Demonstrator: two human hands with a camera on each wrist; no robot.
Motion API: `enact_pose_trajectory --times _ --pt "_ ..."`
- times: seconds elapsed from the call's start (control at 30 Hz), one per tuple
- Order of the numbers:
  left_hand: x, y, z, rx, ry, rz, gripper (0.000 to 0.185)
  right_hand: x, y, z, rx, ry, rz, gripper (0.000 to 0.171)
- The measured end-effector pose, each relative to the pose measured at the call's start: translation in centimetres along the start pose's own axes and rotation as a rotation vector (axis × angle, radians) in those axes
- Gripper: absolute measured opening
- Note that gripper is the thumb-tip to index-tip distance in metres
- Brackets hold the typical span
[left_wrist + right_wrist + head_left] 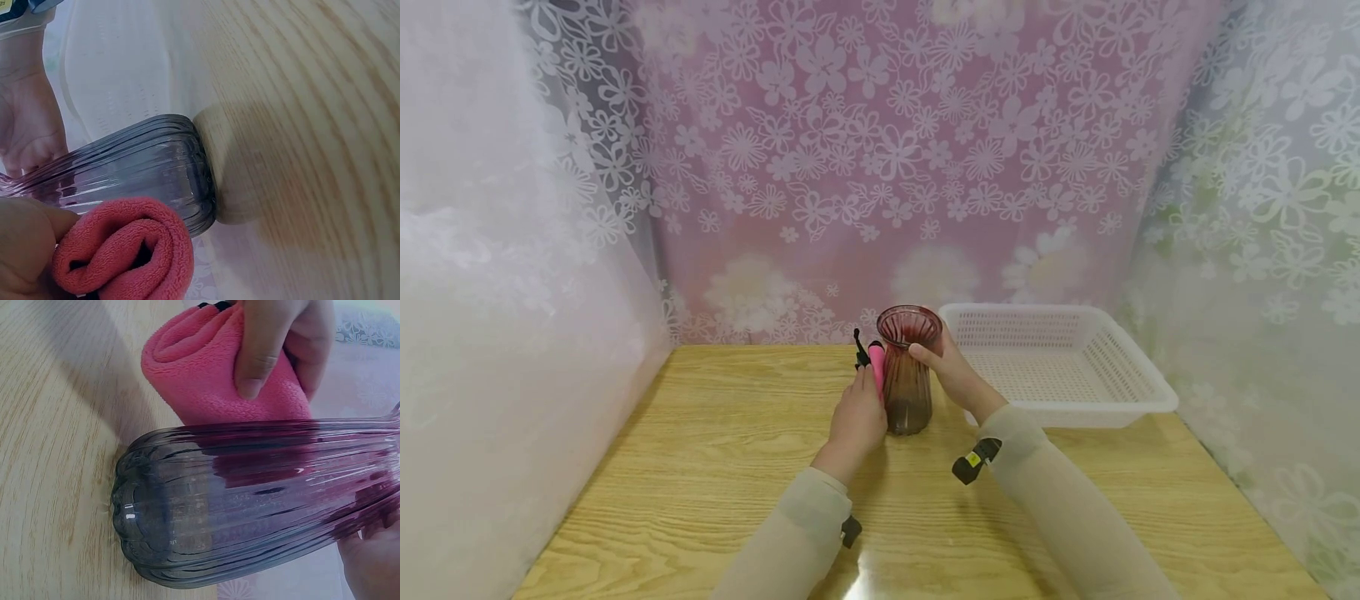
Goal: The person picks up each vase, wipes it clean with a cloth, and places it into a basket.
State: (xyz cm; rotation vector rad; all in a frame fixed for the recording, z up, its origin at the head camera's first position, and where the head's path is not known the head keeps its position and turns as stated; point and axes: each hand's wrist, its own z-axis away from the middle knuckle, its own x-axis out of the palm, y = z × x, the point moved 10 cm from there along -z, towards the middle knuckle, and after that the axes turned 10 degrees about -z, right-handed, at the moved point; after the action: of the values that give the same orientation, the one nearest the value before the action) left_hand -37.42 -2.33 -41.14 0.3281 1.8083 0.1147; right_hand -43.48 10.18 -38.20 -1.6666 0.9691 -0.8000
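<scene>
**Wiping a ribbed glass vase with a pink cloth**

Standing upright near the middle of the wooden bench [700,467], the vase [907,371] is tinted, smoky-purple glass with vertical ribs, a flared mouth, a narrower neck and a rounded base that rests on the wood. The right hand [951,372] grips it at the neck just under the rim, fingers curled round the glass. The left hand [857,421] presses a rolled pink cloth [877,367] against the vase's left side; the right wrist view shows the thumb and fingers [259,356] clamped over the roll, so this hand is grasping the cloth, not the glass.

By its look the vase is rigid, breakable and probably fairly heavy for its size. The smooth glass may be slippery, though the ribs should give some purchase; the narrow neck seems the safest place to hold, with the base kept on the bench. The cloth is soft fleece, light and easily squashed.

Just behind and to the right sits a white perforated plastic basket [1142,392], near the right forearm. Flowered plastic sheeting [880,150] hangs behind and at both sides. Each wrist carries a small black camera unit; the right one [975,460] bears a yellow tag too small to read. No brand or writing shows on the vase or cloth.
</scene>
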Motion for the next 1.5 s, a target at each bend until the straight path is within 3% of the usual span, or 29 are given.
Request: enact_pose_trajectory --times 0.27,0.7,1.07,1.5 --pt "0.7 -0.4 0.2 -0.013 -0.048 0.009 0.056 0.0 0.1 0.0 0.003 -0.003 0.022 0.093" --pt "1.7 -0.9 0.2 -0.018 -0.057 0.009 0.052 0.2 0.0 0.0 0.001 -0.008 0.000 0.093" --pt "3.4 -1.9 0.2 -0.057 -0.138 0.018 0.056 0.2 0.0 -0.1 -0.013 -0.011 -0.010 0.091" --pt "3.8 -2.3 0.0 -0.027 -0.158 -0.011 0.061 0.0 0.1 -0.2 -0.017 -0.022 -0.006 0.092"
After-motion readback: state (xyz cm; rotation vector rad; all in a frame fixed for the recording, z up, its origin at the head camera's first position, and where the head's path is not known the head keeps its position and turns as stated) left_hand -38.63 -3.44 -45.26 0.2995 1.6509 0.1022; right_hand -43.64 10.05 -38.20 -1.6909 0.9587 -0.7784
